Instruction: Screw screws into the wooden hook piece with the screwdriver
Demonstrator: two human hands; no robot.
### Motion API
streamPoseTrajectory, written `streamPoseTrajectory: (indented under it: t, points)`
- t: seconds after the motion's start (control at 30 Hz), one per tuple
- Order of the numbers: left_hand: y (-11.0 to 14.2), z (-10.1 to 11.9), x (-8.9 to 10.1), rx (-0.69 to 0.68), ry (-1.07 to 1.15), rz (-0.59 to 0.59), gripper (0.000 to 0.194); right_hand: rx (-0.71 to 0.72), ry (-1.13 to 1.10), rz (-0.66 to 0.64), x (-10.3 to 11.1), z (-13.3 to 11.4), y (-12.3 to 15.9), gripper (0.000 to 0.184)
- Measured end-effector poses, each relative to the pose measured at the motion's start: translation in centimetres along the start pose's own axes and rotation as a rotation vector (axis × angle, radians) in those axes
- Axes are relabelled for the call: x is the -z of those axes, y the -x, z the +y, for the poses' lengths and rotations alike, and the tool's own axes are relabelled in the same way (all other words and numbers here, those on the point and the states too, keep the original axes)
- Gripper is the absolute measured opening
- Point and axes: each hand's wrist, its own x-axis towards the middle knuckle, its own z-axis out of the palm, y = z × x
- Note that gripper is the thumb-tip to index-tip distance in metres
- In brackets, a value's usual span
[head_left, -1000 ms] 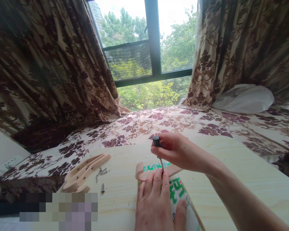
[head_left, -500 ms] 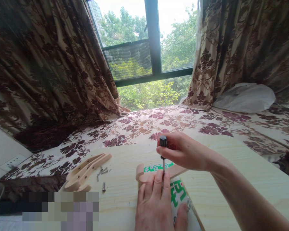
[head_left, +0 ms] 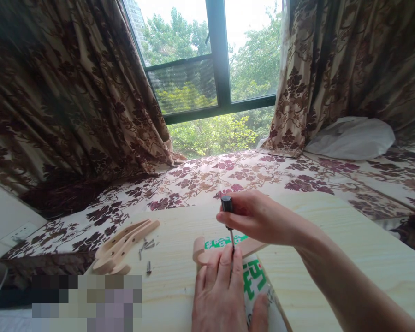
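Observation:
My right hand (head_left: 252, 214) is closed round the black handle of a screwdriver (head_left: 227, 206), whose shaft points down and leans slightly, handle to the left. Its tip ends at a pale wooden piece (head_left: 207, 256) with a rounded, upturned left end. My left hand (head_left: 219, 293) lies over that piece, its fingers pressing on the wood, with the index and middle fingertips on either side of the screwdriver tip. Whatever sits under the tip is hidden by the fingers. Beneath the wood lies a white packet or board with green lettering (head_left: 254, 279).
Curved wooden pieces with holes (head_left: 119, 249) lie on the left of the pale wooden tabletop (head_left: 173, 286). Beside them are several loose screws (head_left: 148, 267). Behind the tabletop is a flower-patterned cloth (head_left: 249, 173), with a white plastic bag (head_left: 352, 138) at the back right.
The screwdriver handle and my right hand have shifted a little to the left, and the screwdriver now leans more. My left hand keeps its place on the wooden piece.

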Motion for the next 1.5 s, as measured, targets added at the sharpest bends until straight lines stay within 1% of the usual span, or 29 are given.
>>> streamPoseTrajectory:
  t: [0.13, 0.27, 0.33, 0.5, 0.67, 0.73, 0.87, 0.93, 1.1, 1.23, 1.37, 1.5]
  points:
    - [-0.1, 0.0, -0.1, -0.005, 0.0, 0.024, 0.064, -0.014, 0.042, 0.04, -0.1, 0.1, 0.0, 0.029]
    - [0.0, -0.1, -0.1, -0.007, -0.013, 0.031, 0.063, -0.022, 0.003, -0.016, 0.1, -0.3, 0.4, 0.015]
    - [0.0, -0.1, -0.1, -0.006, -0.008, 0.031, 0.063, -0.011, -0.027, -0.051, 0.2, -0.5, 0.5, 0.012]
    - [0.0, 0.0, -0.1, -0.001, 0.006, 0.013, 0.064, 0.0, -0.036, -0.056, -0.1, -0.4, 0.2, 0.023]
    - [0.0, 0.1, 0.0, 0.008, 0.015, 0.015, 0.064, -0.01, -0.016, 0.007, -0.4, 0.2, 0.0, 0.032]
    - [-0.1, 0.2, 0.1, 0.015, 0.026, 0.023, 0.063, -0.013, -0.022, -0.004, -0.3, 0.3, 0.1, 0.029]
    - [-0.2, 0.4, 0.0, 0.034, 0.026, 0.045, 0.057, -0.02, -0.099, -0.11, 0.2, 0.1, 0.6, 0.013]
    - [-0.2, 0.4, 0.0, 0.039, 0.028, 0.047, 0.056, -0.02, -0.133, -0.136, 0.3, 0.0, 0.6, 0.012]
    - [-0.2, 0.3, 0.2, 0.035, 0.031, 0.009, 0.061, -0.012, -0.127, -0.092, 0.2, 0.4, 0.3, 0.019]
    - [-0.1, 0.2, 0.2, 0.034, 0.028, -0.008, 0.063, -0.022, -0.109, -0.068, 0.1, 0.7, 0.1, 0.021]
    - [-0.2, 0.3, 0.0, 0.036, 0.002, 0.051, 0.056, -0.028, -0.099, -0.056, 0.0, 0.8, 0.1, 0.021]
    - [-0.1, 0.0, -0.5, 0.019, -0.05, 0.106, 0.058, -0.03, -0.101, -0.062, -0.1, 0.8, 0.1, 0.021]
